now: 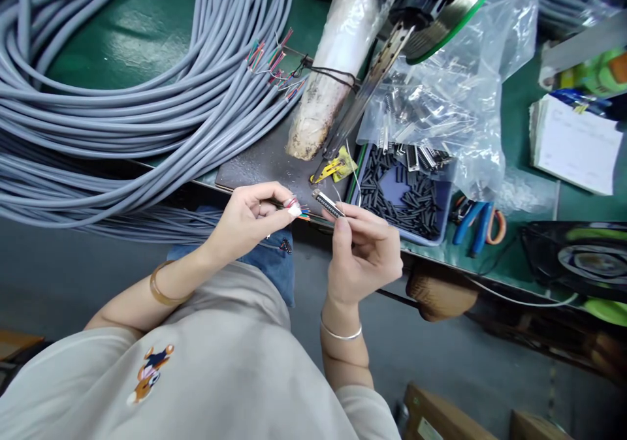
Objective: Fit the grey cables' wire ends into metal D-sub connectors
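a narrow gap parts the hands [365, 251] — wrapped tube [330, 68] blocking ahead, cables [122, 123] left, tray [392, 188] right.

Desk [166, 9] has a glossy green top, light glare [140, 51] at far left. Dim gray floor [421, 345] below; cardboard boxes [443, 410] lower right.

Connector [327, 203] — wires [304, 214] left (tray [445, 213] right).
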{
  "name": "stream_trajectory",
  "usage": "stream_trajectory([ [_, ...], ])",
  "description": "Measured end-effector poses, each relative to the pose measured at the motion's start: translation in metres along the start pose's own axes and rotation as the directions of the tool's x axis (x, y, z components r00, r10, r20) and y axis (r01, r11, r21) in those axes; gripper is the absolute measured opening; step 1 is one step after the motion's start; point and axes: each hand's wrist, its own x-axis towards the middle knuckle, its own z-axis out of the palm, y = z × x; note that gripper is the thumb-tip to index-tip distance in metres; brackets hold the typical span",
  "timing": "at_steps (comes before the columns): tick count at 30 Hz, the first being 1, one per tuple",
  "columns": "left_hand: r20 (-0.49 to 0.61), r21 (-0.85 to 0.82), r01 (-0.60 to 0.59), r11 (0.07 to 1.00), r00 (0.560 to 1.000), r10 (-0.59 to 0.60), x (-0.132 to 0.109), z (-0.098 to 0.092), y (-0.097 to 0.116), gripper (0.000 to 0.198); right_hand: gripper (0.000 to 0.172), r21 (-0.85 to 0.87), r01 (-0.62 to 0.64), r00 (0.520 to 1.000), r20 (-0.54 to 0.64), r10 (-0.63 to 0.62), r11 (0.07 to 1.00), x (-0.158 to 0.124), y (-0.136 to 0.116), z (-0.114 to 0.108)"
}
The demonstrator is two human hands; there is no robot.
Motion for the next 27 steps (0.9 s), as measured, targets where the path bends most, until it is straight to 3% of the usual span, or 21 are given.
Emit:
stream_trajectory([
  [7, -0.037, 0.012, -0.030, 0.999, 0.999, 0.031, 0.010, 0.003, 0.005, 0.017, 0.006, -0.071, 0.004, 0.984, 0.178, 0.009, 0.997, 0.004, 0.002, 0.002],
  [11, -0.038, 0.016, -0.055, 0.998, 0.998, 0.055, 0.014, 0.006, 0.007, 0.017, 0.013, -0.114, 0.036, 0.980, 0.197, -0.013, 0.993, 0.009, 0.002, 0.000],
  [17, -0.070, 0.042, -0.092, 0.995, 0.993, 0.094, 0.018, 0.007, 0.006, 0.015, 0.013, -0.012, 0.066, 0.978, 0.200, -0.062, 0.998, 0.016, 0.002, 0.000],
  [27, -0.070, 0.053, -0.112, 0.992, 0.991, 0.115, 0.019, 0.008, 0.010, 0.016, 0.014, -0.031, 0.128, 0.977, 0.176, -0.120, 0.991, 0.022, 0.001, 0.002],
])
